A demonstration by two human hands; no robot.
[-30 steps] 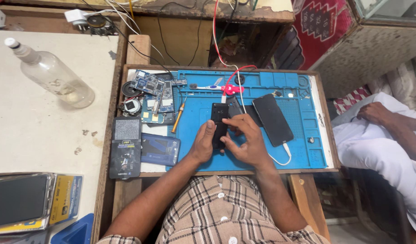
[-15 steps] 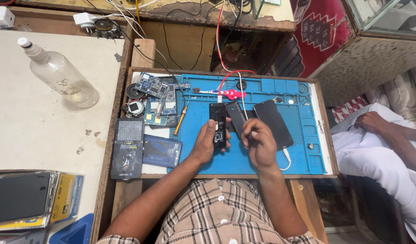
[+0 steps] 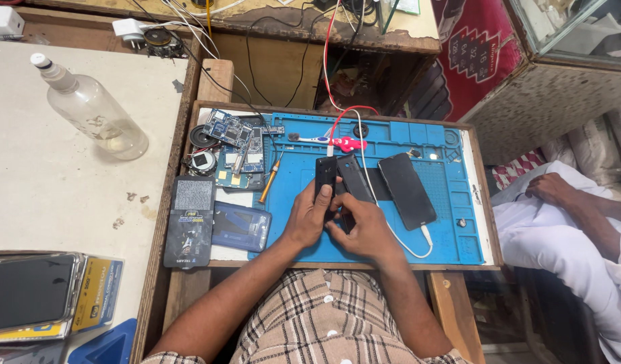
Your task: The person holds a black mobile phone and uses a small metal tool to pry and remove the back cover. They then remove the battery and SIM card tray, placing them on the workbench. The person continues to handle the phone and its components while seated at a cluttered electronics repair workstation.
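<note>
My left hand (image 3: 309, 216) grips a small black phone (image 3: 324, 174) upright over the blue work mat (image 3: 452, 229). Pressed against its right side, my right hand (image 3: 362, 226) holds a second black phone part (image 3: 353, 176), a slim dark slab tilted to the right. Both hands meet at the lower ends of the two pieces. A larger black smartphone (image 3: 406, 190) lies flat on the mat just right of them, with a white cable (image 3: 418, 246) plugged into its lower end.
Circuit boards (image 3: 238, 138) and a small screwdriver (image 3: 269, 178) lie at the mat's left. A red-and-white brush (image 3: 336, 142) rests at its top. Dark packets (image 3: 189, 219) sit left of the mat, a clear bottle (image 3: 95, 111) on the white table. Another person (image 3: 567, 216) sits at the right.
My right hand moved from beside the small phone back onto the second black piece, bringing it against the phone held in my left hand. The camera view shifted slightly.
</note>
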